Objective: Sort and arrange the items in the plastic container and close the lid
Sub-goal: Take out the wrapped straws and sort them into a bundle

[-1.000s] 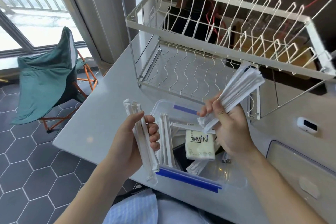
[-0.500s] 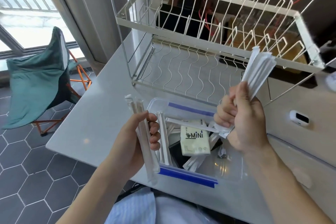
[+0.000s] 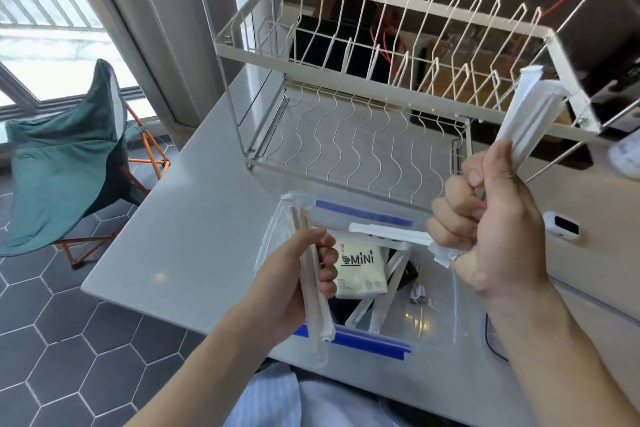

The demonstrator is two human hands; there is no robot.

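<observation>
A clear plastic container [image 3: 438, 319] with blue clip edges sits open at the near edge of the grey table. Inside lie a cream tissue pack [image 3: 363, 270] printed "MiNi", several loose wrapped chopsticks [image 3: 388, 236] and something black. My left hand [image 3: 287, 284] grips a small bundle of paper-wrapped chopsticks [image 3: 313, 291] upright at the container's left side. My right hand [image 3: 491, 225] grips a thicker bundle of wrapped chopsticks [image 3: 523, 118], raised above the container's right side and tilted up to the right.
A white wire dish rack [image 3: 363, 87] stands right behind the container. The container's clear lid [image 3: 585, 302] lies to the right on the table, beside a small white device [image 3: 562, 229]. A green folding chair [image 3: 65, 163] stands on the tiled floor at left.
My right hand has lifted its bundle higher and swung it more upright, away to the right. My left hand has kept its bundle beside the container.
</observation>
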